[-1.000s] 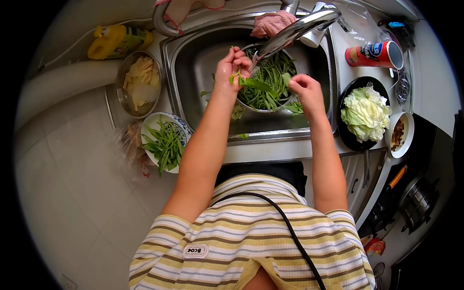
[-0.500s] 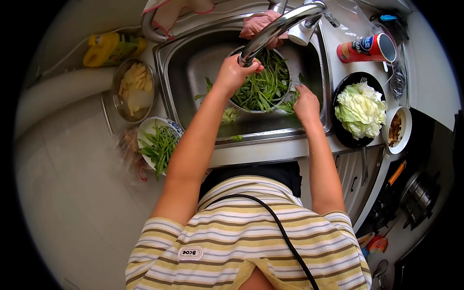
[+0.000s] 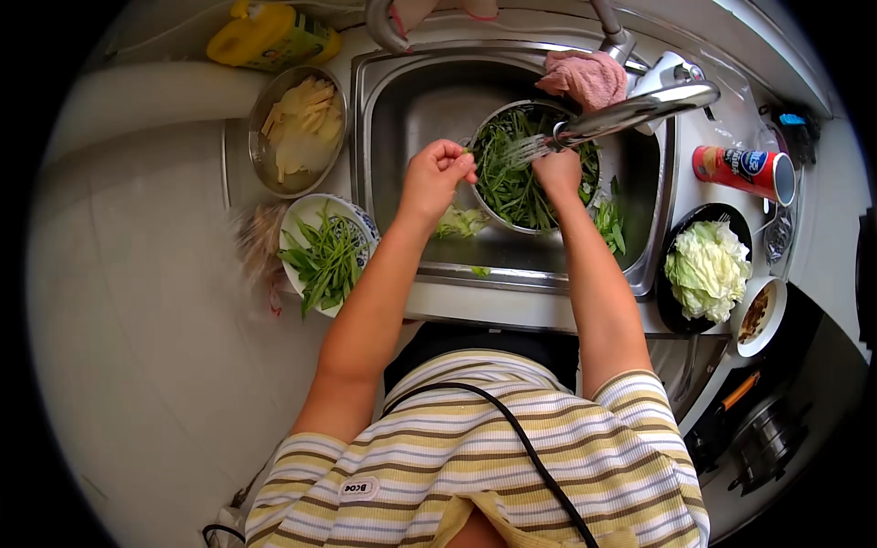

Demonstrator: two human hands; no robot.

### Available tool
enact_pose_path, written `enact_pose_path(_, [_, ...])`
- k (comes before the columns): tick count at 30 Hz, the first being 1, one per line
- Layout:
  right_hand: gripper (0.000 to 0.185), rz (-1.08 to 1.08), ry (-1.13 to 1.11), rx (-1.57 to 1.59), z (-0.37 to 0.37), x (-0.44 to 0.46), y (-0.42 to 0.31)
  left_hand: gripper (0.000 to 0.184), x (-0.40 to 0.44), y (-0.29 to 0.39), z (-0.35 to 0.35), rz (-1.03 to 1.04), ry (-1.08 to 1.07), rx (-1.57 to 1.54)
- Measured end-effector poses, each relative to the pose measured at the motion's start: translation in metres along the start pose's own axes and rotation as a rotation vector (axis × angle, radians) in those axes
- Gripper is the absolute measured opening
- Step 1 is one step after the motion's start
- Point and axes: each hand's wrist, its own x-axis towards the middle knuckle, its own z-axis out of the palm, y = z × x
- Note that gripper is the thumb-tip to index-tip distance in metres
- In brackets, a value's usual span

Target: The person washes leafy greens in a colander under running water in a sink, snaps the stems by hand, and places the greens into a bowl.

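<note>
A metal pot (image 3: 599,187) full of long leafy greens (image 3: 512,187) stands in the sink. Over the pot's left rim is my left hand (image 3: 437,181), its thumb and fingers pinched together with a bit of green at the tips. My right hand (image 3: 559,173) is curled down into the greens, its fingertips hidden among the leaves. Water (image 3: 530,149) runs from the curved faucet (image 3: 639,110) onto the greens, just left of my right hand. Loose leaves (image 3: 609,226) lie in the sink right of the pot, and a pale leaf (image 3: 459,222) lies left of it.
Left of the sink (image 3: 429,272) stand a bowl of greens (image 3: 322,258), a metal bowl of pale slices (image 3: 303,128) and a yellow bottle (image 3: 272,38). On the right are cabbage (image 3: 708,271) on a black pan, a white bowl (image 3: 775,306) and a red can (image 3: 742,173). A pink cloth (image 3: 585,78) hangs behind.
My left hand has moved off the faucet spout to the pot's left rim. My right hand has gone from beside the pot into the greens. Water now shows below the spout; the view has shifted.
</note>
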Motion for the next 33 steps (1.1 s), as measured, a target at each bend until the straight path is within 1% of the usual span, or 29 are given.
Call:
enact_pose_path(1, [0.02, -0.026, 0.044, 0.071, -0.008, -0.001, -0.003, 0.008, 0.002, -0.002, -0.003, 0.003, 0.015, -0.017])
enact_pose_path(2, [0.017, 0.047, -0.129, 0.331, -0.014, 0.003, 0.008, 0.008, 0.002, -0.006, -0.007, -0.066, 0.073, 0.0])
enact_pose_path(3, [0.018, 0.252, -0.281, 0.759, -0.014, 0.001, 0.01, 0.009, 0.005, -0.009, -0.008, -0.132, 0.107, 0.032])
enact_pose_path(5, [0.015, 0.351, -0.289, 1.021, -0.039, -0.018, -0.025, 0.011, 0.01, -0.022, 0.009, 0.032, 0.068, 0.165])
enact_pose_path(6, [0.015, 0.34, -0.292, 1.011, -0.039, -0.023, -0.033, 0.015, 0.01, -0.02, 0.015, 0.106, 0.023, 0.277])
enact_pose_path(7, [0.017, 0.365, -0.266, 1.07, -0.038, -0.029, -0.035, 0.015, 0.009, -0.016, 0.024, 0.105, 0.023, 0.277])
enact_pose_path(9, [0.02, 0.381, -0.254, 1.117, -0.036, -0.038, -0.046, 0.018, 0.005, -0.009, 0.036, 0.193, 0.067, 0.716])
enact_pose_path(11, [0.019, 0.371, -0.235, 1.215, -0.038, -0.044, -0.057, 0.02, 0.007, -0.01, 0.036, 0.159, 0.07, 0.729])
enact_pose_path(12, [0.014, 0.367, -0.285, 1.162, -0.039, -0.044, -0.059, 0.02, 0.009, -0.011, 0.035, 0.135, 0.065, 0.72])
enact_pose_path(13, [0.014, 0.37, -0.279, 1.167, -0.046, -0.04, -0.057, 0.019, 0.012, -0.011, 0.035, 0.112, 0.056, 0.712])
enact_pose_path(15, [0.01, -0.346, 0.185, 0.261, -0.067, -0.031, -0.049, 0.015, 0.025, -0.021, 0.021, -0.053, -0.104, 0.12])
enact_pose_path(16, [0.012, -0.273, 0.152, 0.325, -0.072, -0.033, -0.058, 0.014, 0.029, -0.011, 0.014, -0.131, -0.14, 0.102])
enact_pose_path(17, [0.018, -0.55, 0.224, 0.259, -0.086, -0.023, -0.063, 0.013, 0.029, -0.004, 0.012, -0.217, -0.189, 0.091])
enact_pose_path(18, [0.022, -0.587, 0.217, 0.262, -0.089, -0.021, -0.064, 0.014, 0.029, 0.003, 0.013, -0.296, -0.223, 0.019])
enact_pose_path(19, [0.025, -0.631, 0.206, 0.264, -0.088, -0.017, -0.067, 0.014, 0.032, 0.004, 0.009, -0.296, -0.223, 0.02])
enact_pose_path(21, [0.03, -1.032, 0.141, 0.107, -0.091, -0.006, -0.07, 0.014, 0.042, 0.005, 0.01, -0.422, -0.354, -0.083])
enact_pose_path(22, [0.027, -1.027, 0.18, 0.106, -0.09, -0.007, -0.073, 0.014, 0.045, 0.005, 0.01, -0.422, -0.354, -0.083])
enact_pose_path(23, [0.018, -0.963, 0.015, 0.044, -0.082, 0.002, -0.059, 0.014, 0.048, 0.004, 0.011, -0.445, -0.374, -0.111])
enact_pose_path(25, [0.019, -0.882, -0.026, -0.058, -0.086, 0.005, -0.056, 0.014, 0.049, 0.004, 0.013, -0.487, -0.402, -0.175])
enact_pose_path(26, [0.019, -0.869, -0.019, -0.062, -0.089, 0.006, -0.051, 0.015, 0.051, 0.003, 0.017, -0.501, -0.42, -0.239])
enact_pose_path(28, [0.013, -0.89, 0.026, 0.011, -0.092, 0.007, -0.048, 0.016, 0.051, 0.004, 0.016, -0.526, -0.444, -0.29])
enact_pose_path(29, [0.013, -0.88, 0.033, 0.008, -0.096, 0.005, -0.044, 0.017, 0.052, 0.004, 0.019, -0.553, -0.472, -0.338])
enact_pose_path(31, [0.014, -0.643, -0.107, 0.276, -0.1, -0.003, -0.044, 0.017, 0.051, 0.005, 0.023, -0.558, -0.512, -0.321])
enact_pose_path(33, [0.014, -0.626, -0.071, 0.28, -0.101, -0.004, -0.042, 0.017, 0.05, 0.006, 0.026, -0.554, -0.579, -0.305])
